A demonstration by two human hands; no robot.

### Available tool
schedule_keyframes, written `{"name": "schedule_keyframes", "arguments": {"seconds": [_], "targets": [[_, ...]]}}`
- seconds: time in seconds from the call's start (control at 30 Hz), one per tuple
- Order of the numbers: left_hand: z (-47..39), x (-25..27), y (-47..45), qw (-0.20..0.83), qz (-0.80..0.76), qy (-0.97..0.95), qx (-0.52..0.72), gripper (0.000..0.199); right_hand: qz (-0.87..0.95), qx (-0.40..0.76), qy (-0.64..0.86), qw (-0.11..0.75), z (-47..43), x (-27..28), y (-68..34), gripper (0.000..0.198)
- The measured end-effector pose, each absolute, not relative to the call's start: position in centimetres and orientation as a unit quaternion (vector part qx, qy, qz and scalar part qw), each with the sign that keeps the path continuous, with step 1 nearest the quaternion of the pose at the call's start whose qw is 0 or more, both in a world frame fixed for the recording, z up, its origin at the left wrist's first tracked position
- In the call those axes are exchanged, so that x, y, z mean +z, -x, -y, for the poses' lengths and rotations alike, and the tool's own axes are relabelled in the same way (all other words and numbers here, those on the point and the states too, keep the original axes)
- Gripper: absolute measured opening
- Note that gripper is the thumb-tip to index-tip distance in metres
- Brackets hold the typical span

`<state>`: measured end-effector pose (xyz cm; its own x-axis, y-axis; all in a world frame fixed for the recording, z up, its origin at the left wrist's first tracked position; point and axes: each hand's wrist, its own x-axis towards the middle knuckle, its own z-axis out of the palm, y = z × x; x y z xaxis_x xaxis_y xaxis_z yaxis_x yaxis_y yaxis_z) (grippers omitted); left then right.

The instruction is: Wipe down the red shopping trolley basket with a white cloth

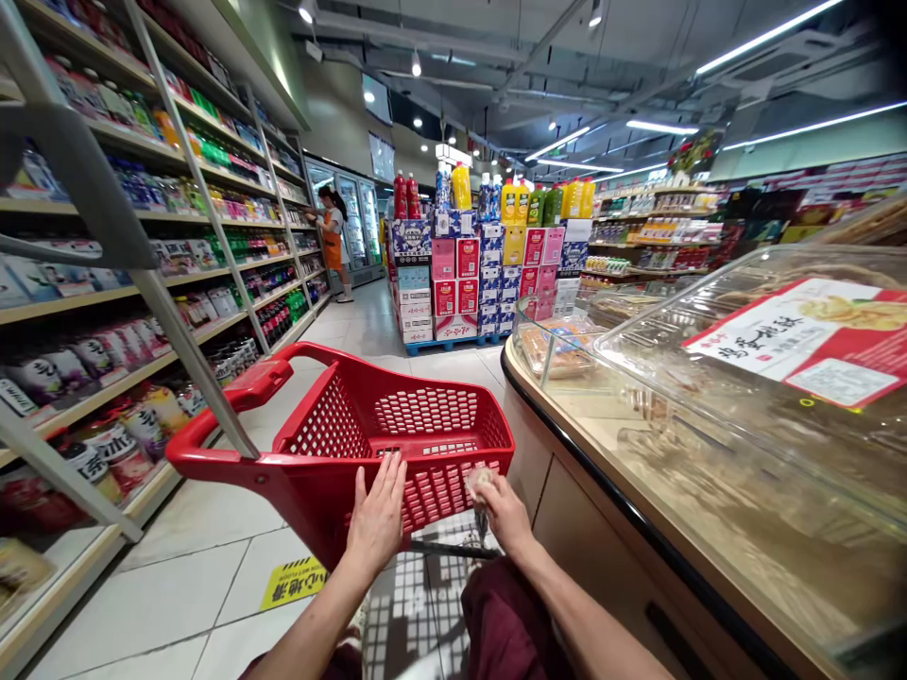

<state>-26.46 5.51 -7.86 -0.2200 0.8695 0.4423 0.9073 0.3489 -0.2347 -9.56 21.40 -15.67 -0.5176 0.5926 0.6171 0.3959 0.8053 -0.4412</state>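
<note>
A red plastic shopping cart (425, 491) with slotted walls stands right in front of me, its handle (245, 387) toward the left. My left hand (378, 515) is at the near side of the cart, fingers stretched out and together, palm down, holding nothing. Whether it touches the cart wall I cannot tell. To its right, my right hand (504, 510) is closed around a small pale crumpled thing (483, 482), partly see-through, in front of the cart's right end. The exact kind of that thing is not clear. The bottom of the basket shows no goods.
Drink shelves (198, 189) line the left, with a grey metal rail (180, 349) in front. A wooden counter (602, 510) with clear covers (694, 406) runs along the right. Ahead stand stacked boxes (453, 283) and a person in an orange apron (332, 241). A yellow floor sign (294, 581) lies below.
</note>
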Motion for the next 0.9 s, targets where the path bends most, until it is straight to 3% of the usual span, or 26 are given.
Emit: {"name": "schedule_keyframes", "arguments": {"seconds": [0.1,0.27,0.43,0.6,0.77,0.9], "targets": [[-5.6,-7.7,26.4,0.246,0.783,0.570,-0.045,0.063,0.850,0.114,0.297,0.420,-22.4,-15.3,9.1,0.026],[-5.7,-7.4,26.5,0.237,0.776,0.583,-0.039,0.063,0.883,0.130,0.311,0.328,-23.2,-16.0,7.6,0.021],[-6.1,-7.7,26.4,0.253,0.776,0.575,-0.056,0.063,0.849,0.115,0.325,0.400,-23.6,-14.7,7.7,0.024],[-5.8,-8.0,26.9,0.268,0.762,0.587,-0.044,0.063,0.872,0.129,0.329,0.338,-23.2,-16.3,6.4,0.023],[-5.0,-7.0,27.9,0.253,0.798,0.544,-0.051,0.060,0.808,0.135,0.348,0.455,-24.2,-13.8,7.2,0.032],[-5.1,-6.6,27.7,0.243,0.804,0.542,-0.034,0.059,0.825,0.134,0.299,0.460,-22.1,-10.2,13.4,0.030]]}}
